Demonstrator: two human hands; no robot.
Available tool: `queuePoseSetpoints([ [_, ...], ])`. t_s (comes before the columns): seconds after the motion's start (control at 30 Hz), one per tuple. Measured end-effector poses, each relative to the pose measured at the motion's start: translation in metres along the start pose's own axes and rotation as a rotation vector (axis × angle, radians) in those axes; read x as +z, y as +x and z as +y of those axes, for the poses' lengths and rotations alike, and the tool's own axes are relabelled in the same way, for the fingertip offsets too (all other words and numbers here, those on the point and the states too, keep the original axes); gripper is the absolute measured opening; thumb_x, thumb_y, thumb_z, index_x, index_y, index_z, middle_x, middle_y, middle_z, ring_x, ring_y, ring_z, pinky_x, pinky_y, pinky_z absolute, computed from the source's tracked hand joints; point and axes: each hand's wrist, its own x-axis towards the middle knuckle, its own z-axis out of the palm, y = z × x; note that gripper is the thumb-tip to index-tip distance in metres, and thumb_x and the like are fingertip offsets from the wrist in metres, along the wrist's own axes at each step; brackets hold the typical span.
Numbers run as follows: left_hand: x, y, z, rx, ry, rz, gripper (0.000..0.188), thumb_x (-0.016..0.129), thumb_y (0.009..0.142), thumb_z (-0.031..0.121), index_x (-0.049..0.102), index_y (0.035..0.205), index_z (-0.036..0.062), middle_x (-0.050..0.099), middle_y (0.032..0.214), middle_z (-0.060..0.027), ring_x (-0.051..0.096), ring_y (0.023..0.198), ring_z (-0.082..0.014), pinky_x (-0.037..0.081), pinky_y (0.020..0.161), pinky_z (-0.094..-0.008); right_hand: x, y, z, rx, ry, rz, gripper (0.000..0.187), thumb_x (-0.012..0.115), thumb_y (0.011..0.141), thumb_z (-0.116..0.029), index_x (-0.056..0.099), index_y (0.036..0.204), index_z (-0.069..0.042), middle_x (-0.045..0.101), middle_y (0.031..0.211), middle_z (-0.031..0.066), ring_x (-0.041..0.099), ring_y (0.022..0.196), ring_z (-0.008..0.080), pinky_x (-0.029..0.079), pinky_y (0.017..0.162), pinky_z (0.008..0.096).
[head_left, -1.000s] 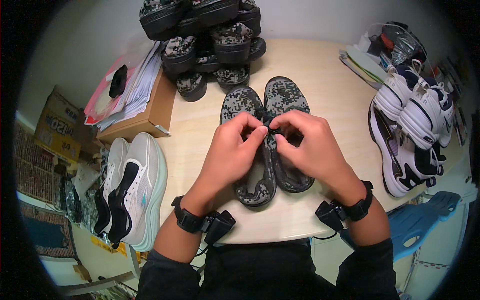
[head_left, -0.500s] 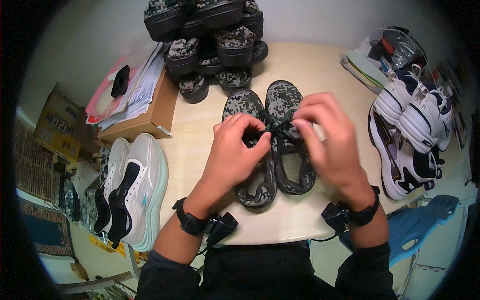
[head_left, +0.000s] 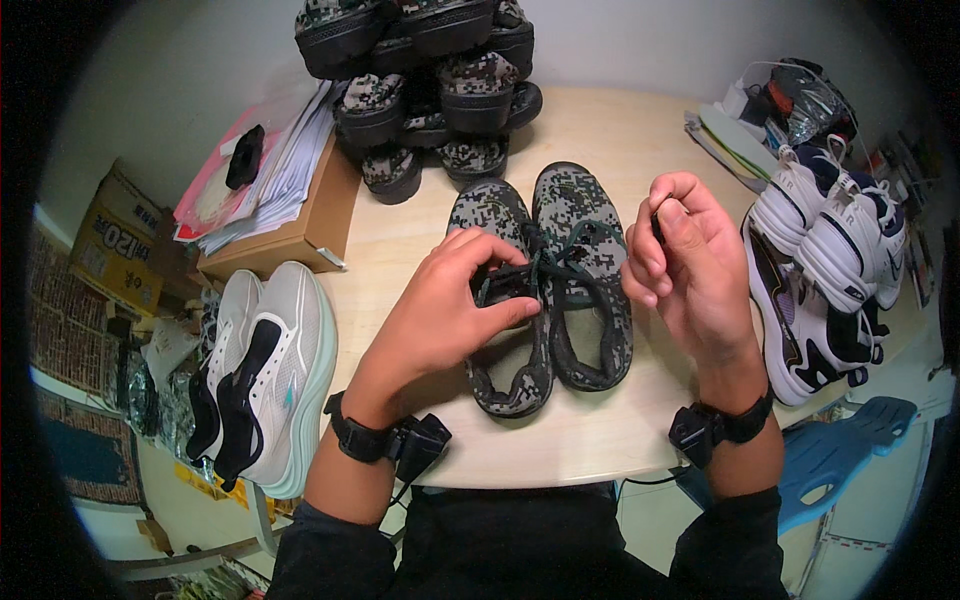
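A pair of camouflage-patterned lace-up shoes stands side by side on the table, toes pointing away from me: the left shoe (head_left: 515, 385) and the right shoe (head_left: 578, 195). Dark green laces (head_left: 590, 240) loop over the right shoe's front. My left hand (head_left: 440, 300) rests at the left shoe's opening, thumb and fingers apart, with nothing visibly gripped; some fingertips are hidden. To the right of the pair, my right hand (head_left: 695, 260) is raised with thumb and index finger pinched together. A small dark thing (head_left: 657, 228) shows in that pinch, too small to name.
More camouflage shoes (head_left: 480, 95) are stacked at the back. Pale running shoes (head_left: 285, 390) stand at left, beside a cardboard box (head_left: 325, 215) topped with papers (head_left: 285, 190). White sneakers (head_left: 840, 240) are piled at right, above a blue plastic chair (head_left: 835, 460).
My right hand has drawn away from the laces to the right and turned palm-side up. My left thumb and fingers have spread apart and let go of the laces between the shoes.
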Motion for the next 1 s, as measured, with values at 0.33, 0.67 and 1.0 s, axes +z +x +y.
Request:
queuePoseSetpoints([
  [0.33,-0.006,-0.003,-0.010,0.033,0.000,0.030,0.018,0.070,0.077,0.004,0.061,0.092,-0.0023,0.059,0.091,-0.0102,0.058,0.090,-0.0223,0.045,0.084,-0.0305,0.004,-0.010,-0.004,0.068,-0.008,-0.644,0.015,0.055,0.093,-0.009,0.059,0.088,0.004,0.065,0.090,0.0173,0.065,0.078,0.0203,0.052,0.074,0.0327],
  [0.67,-0.009,-0.003,-0.013,0.041,-0.039,0.027,0.010,0.063,0.078,-0.001,0.059,0.086,-0.0039,0.060,0.094,-0.0116,0.059,0.094,-0.0236,0.045,0.088,-0.0323,0.002,-0.002,0.025,-0.258,-1.256,-0.234,0.032,0.065,0.079,-0.012,0.059,0.110,-0.002,0.060,0.088,0.0123,0.056,0.087,0.0286,0.045,0.080,0.0373],
  [1.0,-0.012,-0.002,-0.014,0.035,-0.098,0.032,0.008,0.062,0.082,0.000,0.058,0.087,-0.0047,0.061,0.098,-0.0128,0.059,0.097,-0.0243,0.045,0.090,-0.0331,0.004,-0.005,0.033,-0.141,-1.404,-0.237,0.037,0.067,0.077,-0.025,0.063,0.107,-0.004,0.061,0.089,0.0109,0.053,0.092,0.0290,0.038,0.087,0.0390],
])
